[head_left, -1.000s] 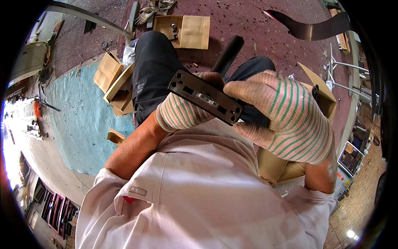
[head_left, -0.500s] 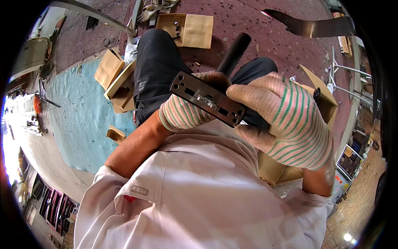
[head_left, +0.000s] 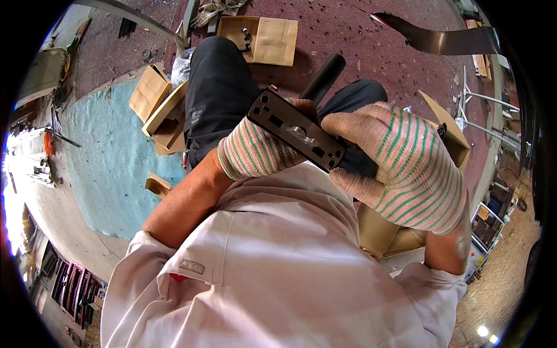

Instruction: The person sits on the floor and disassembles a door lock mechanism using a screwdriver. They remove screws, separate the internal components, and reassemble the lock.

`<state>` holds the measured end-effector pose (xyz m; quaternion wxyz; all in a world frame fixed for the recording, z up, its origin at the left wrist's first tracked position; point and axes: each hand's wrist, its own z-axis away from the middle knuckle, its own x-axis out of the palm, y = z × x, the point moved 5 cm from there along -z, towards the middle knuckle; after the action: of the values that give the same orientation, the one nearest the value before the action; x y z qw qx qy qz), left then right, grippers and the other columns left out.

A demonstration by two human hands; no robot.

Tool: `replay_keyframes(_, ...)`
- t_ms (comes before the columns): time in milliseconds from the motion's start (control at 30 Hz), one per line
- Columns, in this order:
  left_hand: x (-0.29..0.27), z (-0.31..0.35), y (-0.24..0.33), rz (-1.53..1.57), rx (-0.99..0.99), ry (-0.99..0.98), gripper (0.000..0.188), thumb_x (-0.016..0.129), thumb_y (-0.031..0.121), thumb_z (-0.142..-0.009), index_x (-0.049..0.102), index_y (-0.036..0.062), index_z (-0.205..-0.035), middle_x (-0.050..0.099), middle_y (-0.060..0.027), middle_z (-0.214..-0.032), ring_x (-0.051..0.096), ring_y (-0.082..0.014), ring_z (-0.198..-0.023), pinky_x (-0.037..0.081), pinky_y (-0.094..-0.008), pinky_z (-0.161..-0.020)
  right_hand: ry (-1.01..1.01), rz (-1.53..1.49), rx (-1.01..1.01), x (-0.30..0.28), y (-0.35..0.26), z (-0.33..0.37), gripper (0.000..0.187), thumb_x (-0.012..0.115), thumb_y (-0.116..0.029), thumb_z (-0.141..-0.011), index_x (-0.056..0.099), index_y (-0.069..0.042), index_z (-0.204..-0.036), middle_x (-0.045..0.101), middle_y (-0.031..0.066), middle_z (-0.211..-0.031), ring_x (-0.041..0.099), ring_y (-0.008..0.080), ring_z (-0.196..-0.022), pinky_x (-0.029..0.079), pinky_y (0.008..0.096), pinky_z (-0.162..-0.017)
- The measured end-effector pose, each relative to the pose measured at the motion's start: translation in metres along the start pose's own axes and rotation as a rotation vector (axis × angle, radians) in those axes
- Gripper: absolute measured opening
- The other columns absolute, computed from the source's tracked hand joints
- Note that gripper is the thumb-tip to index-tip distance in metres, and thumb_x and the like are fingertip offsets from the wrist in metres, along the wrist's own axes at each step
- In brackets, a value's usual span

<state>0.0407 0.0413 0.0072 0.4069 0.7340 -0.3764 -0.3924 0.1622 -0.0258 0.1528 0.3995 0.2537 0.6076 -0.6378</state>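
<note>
Over my lap I hold a dark handle [head_left: 278,122] with a long plate and a round grip. Its plate faces me, showing corner holes, slots and a small silver metal part [head_left: 303,137] in the middle. My left hand [head_left: 258,147], in a pink glove with green stripes, is closed round the handle from behind the plate; its fingertips are mostly hidden. The black grip sticks out beyond the plate, away from me. In a matching glove, my right hand [head_left: 406,165] has its thumb and forefinger bent about the plate's right end.
An open cardboard box [head_left: 277,43] with small dark parts lies past my knees. More cardboard boxes [head_left: 168,119] lie left on a blue sheet [head_left: 98,168]. Another open box [head_left: 383,232] is by my right side. A curved dark strip [head_left: 441,37] lies far right; gloves [head_left: 212,11] lie at the top.
The handle has tilted a little, its plate now slanting more steeply, with the left end shifted rightward and up. The grip's tip has dipped slightly. Both hands stay on it.
</note>
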Motion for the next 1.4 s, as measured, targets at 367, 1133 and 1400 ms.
replay_keyframes(367, -0.006, 0.004, 0.0, 0.397, -0.404, 0.029, 0.037, 0.081, 0.014, -0.076, 0.067, 0.0102, -0.11, 0.067, -0.0051, -0.107, 0.064, -0.0218, -0.097, 0.05, -0.0341, -0.088, -0.075, 0.016, 0.011, 0.005, 0.005, -0.006, 0.044, 0.08, -0.016, -0.07, 0.064, -0.001, -0.108, 0.066, 0.0164, -0.095, 0.064, 0.0341, -0.09, 0.051, 0.041, -0.08)
replay_keyframes(1133, -0.012, -0.013, 0.002, 0.304, -0.316, 0.167, 0.024, 0.081, 0.011, -0.078, 0.062, 0.0032, -0.09, 0.064, -0.0034, -0.085, 0.061, -0.0123, -0.076, 0.052, -0.027, -0.07, 0.356, 0.03, 0.028, 0.013, -0.005, 0.004, 0.029, 0.076, 0.002, -0.067, 0.067, -0.008, -0.092, 0.059, 0.0087, -0.095, 0.06, 0.0239, -0.087, 0.049, 0.0337, -0.075)
replay_keyframes(1400, -0.02, -0.019, 0.014, -0.192, -0.087, 0.175, 0.019, 0.084, 0.018, -0.072, 0.076, 0.0147, -0.089, 0.062, -0.0017, -0.083, 0.06, -0.0191, -0.078, 0.051, -0.0307, -0.071, 0.443, 0.041, 0.062, 0.025, -0.003, 0.004, 0.028, 0.077, 0.003, -0.068, 0.067, -0.004, -0.093, 0.06, 0.0092, -0.089, 0.062, 0.0242, -0.08, 0.05, 0.0341, -0.073)
